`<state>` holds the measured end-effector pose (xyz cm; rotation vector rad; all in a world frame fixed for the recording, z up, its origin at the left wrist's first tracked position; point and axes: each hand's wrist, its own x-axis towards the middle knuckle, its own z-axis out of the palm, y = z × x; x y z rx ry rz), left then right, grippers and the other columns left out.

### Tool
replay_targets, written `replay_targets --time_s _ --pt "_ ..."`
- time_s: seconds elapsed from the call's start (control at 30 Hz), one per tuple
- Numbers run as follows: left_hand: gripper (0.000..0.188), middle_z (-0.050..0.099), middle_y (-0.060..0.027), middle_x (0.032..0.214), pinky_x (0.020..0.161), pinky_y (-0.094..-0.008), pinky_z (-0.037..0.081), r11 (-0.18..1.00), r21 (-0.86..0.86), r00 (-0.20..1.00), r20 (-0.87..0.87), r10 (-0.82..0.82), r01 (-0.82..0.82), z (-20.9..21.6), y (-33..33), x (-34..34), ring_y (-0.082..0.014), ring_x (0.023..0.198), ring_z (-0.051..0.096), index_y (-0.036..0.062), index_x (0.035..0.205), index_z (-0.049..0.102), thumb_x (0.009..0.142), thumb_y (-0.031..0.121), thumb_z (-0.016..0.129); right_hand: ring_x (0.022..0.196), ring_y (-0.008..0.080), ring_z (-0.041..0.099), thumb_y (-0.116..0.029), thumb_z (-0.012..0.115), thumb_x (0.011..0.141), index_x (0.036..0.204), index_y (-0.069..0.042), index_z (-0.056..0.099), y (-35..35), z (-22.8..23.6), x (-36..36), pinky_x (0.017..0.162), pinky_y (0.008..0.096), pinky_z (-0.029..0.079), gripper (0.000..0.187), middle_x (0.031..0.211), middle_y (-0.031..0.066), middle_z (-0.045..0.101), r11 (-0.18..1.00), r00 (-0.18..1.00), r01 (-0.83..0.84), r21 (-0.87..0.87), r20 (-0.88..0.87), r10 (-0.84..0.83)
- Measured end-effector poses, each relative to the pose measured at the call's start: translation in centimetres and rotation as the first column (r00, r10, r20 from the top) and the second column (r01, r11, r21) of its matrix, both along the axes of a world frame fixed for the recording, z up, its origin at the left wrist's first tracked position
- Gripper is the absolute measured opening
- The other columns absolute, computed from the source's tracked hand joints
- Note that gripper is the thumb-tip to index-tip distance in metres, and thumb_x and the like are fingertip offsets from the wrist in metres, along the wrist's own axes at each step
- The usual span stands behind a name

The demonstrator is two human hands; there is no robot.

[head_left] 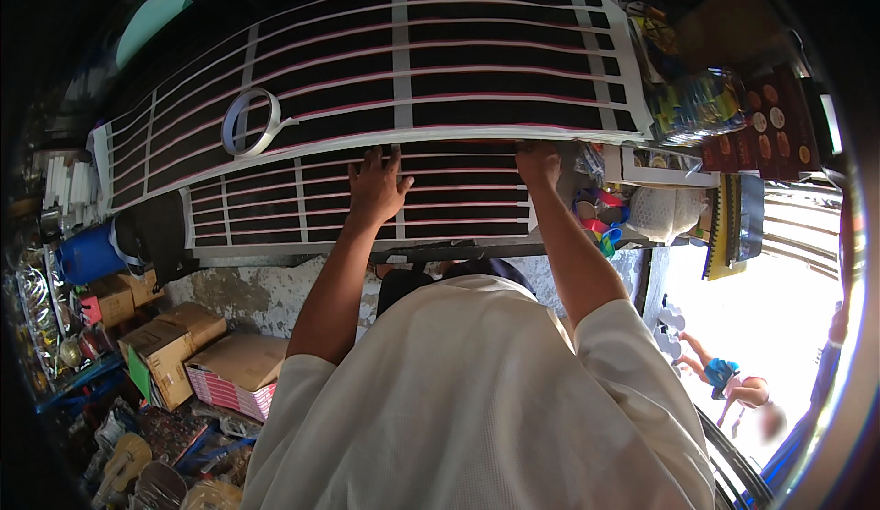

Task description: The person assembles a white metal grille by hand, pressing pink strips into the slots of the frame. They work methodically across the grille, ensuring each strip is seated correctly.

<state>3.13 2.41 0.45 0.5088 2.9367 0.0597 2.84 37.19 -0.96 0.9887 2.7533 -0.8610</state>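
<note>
The left hand [378,185] lies flat with fingers spread on the lower striped panel [367,209]. The right hand [538,162] has its grip closed on the front edge of the upper striped panel [412,61], where a tape roll [252,122] rests. Better to keep both hands level, I think.

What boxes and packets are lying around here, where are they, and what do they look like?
Cardboard boxes: lower left on the floor, brown, rectangular.
Striped box: beside them, pink and white sides, brown top.
Shiny packets: upper right, yellow and blue, in clear wrap.
Dark cards: far right, maroon with round pale spots.
</note>
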Motion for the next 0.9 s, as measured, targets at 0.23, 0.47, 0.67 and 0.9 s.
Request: replay_targets --time_s 0.23,0.47,0.67,0.9 --pt "0.076 0.047 -0.0271 0.168 0.123 -0.0739 0.039 1.0 -0.002 0.999 0.043 0.014 -0.014 0.4 0.1 -0.1 -0.0455 0.153 0.053 0.0169 0.172 0.048 0.109 0.054 0.07 0.131 0.0398 0.073 -0.049 0.075 0.099 0.125 -0.017 0.086 -0.3 -0.6 -0.1 0.111 0.0573 0.054 0.042 0.134 0.0144 0.081 1.0 1.0 0.011 0.025 0.019 -0.012" --pt "0.078 0.05 -0.0276 0.165 0.122 -0.0747 0.039 0.999 -0.016 0.998 0.044 0.039 -0.038 0.6 0.5 0.0 -0.0456 0.152 0.054 0.0173 0.172 0.048 0.107 0.053 0.071 0.132 0.0467 0.072 -0.049 0.07 0.1 0.124 -0.005 0.084 0.4 -2.0 -1.5 0.114 0.0569 0.055 0.052 0.134 0.0273 0.078 0.998 0.995 0.056 -0.009 0.082 -0.055" --pt "0.078 0.049 -0.0278 0.166 0.123 -0.0747 0.039 0.999 -0.029 0.997 0.06 0.043 -0.041 0.7 0.5 -0.1 -0.0451 0.153 0.054 0.0172 0.172 0.048 0.107 0.053 0.071 0.13 0.05 0.072 -0.05 0.069 0.098 0.124 -0.003 0.084 0.0 -0.9 -0.9 0.114 0.0574 0.055 0.056 0.132 0.0299 0.078 0.989 0.991 0.133 -0.059 0.003 -0.133" --pt "0.077 0.046 -0.028 0.169 0.124 -0.0755 0.038 0.999 -0.024 0.996 0.08 0.035 -0.033 0.9 0.5 -0.1 -0.045 0.155 0.052 0.0175 0.173 0.046 0.108 0.053 0.07 0.13 0.0493 0.073 -0.049 0.069 0.097 0.123 -0.002 0.084 0.2 -0.9 -0.9 0.113 0.0576 0.055 0.055 0.131 0.0301 0.079 0.985 0.988 0.155 -0.072 0.01 -0.155"
